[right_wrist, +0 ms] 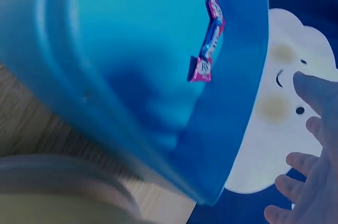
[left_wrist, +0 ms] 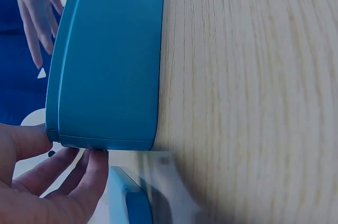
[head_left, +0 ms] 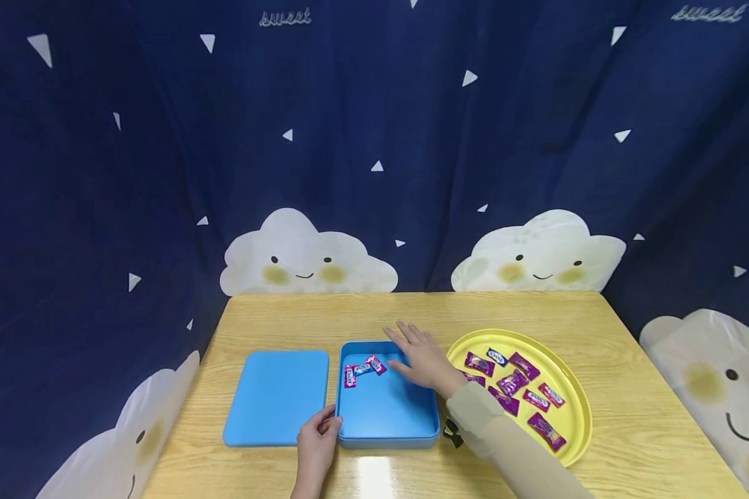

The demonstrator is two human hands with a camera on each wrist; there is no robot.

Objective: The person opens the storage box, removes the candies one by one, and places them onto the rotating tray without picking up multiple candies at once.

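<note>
A shallow blue box (head_left: 388,409) stands uncovered on the table, with several small wrapped candies (head_left: 363,370) in pink and blue wrappers near its back left corner. My left hand (head_left: 318,441) holds the box at its front left edge. In the left wrist view, the thumb (left_wrist: 29,140) is at the rim and the bent fingers (left_wrist: 90,182) press against the outer side. Over the back right part of the box hovers my right hand (head_left: 426,362), fingers spread, nothing held. The right wrist view shows that hand (right_wrist: 311,166) beyond the box wall, above the candies.
Right of the box lies a round yellow tray (head_left: 579,436) with several purple, pink and white-blue candies, partly behind my right forearm. A flat blue lid (head_left: 277,398) lies to the left. A small black object (head_left: 452,433) sits beneath the right sleeve. A dark blue curtain (head_left: 349,173) hangs behind.
</note>
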